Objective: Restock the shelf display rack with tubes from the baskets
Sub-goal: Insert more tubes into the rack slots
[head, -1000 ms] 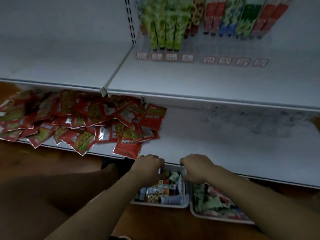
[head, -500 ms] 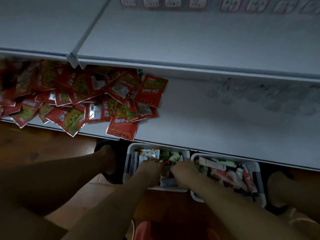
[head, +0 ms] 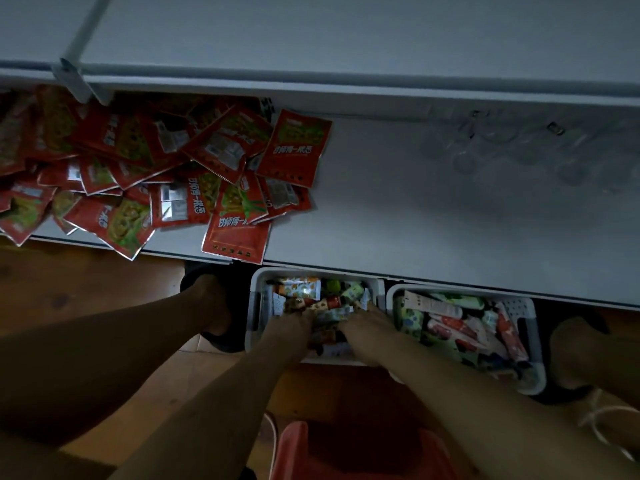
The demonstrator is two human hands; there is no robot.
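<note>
- In the head view, the left hand (head: 294, 322) and the right hand (head: 363, 320) are both reaching down into the left basket (head: 254, 306)
- This basket is sitting on the floor, just under the front edge of the lower shelf (head: 415, 220)
- The fingers of both hands are digging in among the tubes (head: 329, 303), so I cannot tell if either hand is holding one or how far the fingers are curling
- The tubes are lying all mixed up, some on top of others, so I am thinking it is best to be pinching one tube on top near its middle and lifting it slowly
- The shelf edge is hanging close over the back of the basket, so I am guessing a hand should be coming back a little before going up
- Counting now: two baskets are sitting side by side, and the right basket (head: 535, 341) is holding tubes too
- Two hands are showing, both in the same basket
- The tubes are too many and too jumbled for counting
- The red packets (head: 138, 161) are piling up on the left part of the shelf, too many for counting
</note>
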